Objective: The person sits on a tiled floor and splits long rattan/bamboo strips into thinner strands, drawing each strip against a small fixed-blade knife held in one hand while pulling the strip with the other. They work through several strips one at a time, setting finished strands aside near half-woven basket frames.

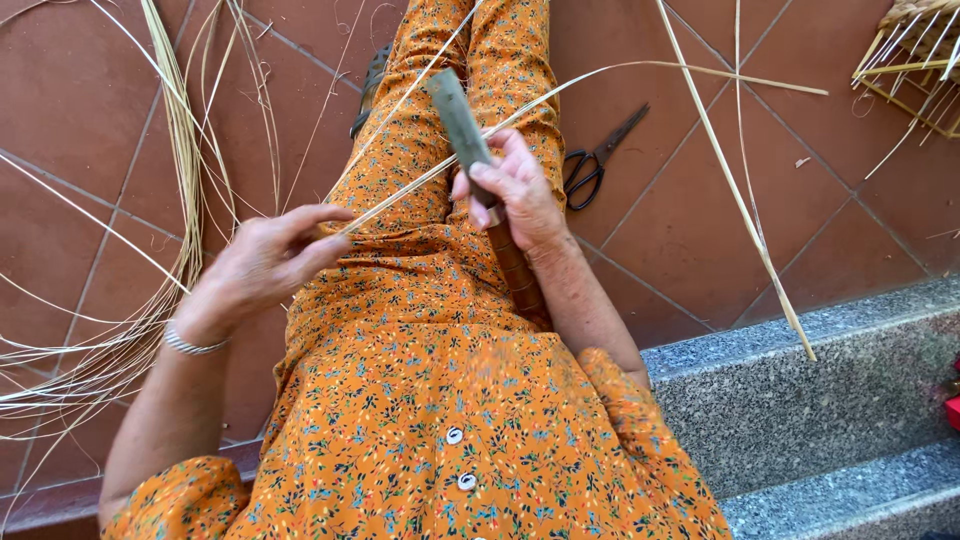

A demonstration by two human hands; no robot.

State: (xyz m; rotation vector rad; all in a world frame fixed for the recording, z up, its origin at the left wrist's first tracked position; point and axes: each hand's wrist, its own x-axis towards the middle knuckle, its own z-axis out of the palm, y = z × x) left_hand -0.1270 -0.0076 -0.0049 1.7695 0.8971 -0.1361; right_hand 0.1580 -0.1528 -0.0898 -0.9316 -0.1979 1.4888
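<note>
My right hand [520,190] grips a long knife [462,125] with a dull grey blade pointing away from me and a brown ringed handle running back under my forearm. A thin pale bamboo strip [600,72] lies across the blade under my thumb. My left hand [265,260] pinches the near end of that strip between thumb and fingers, above my lap. Both hands hover over my orange flowered dress [420,400].
Black scissors [598,160] lie on the red floor tiles to the right of my legs. A pile of loose bamboo strips [150,260] curls on the left. A half-woven basket [915,60] sits at top right. Grey stone steps [800,390] run along the right.
</note>
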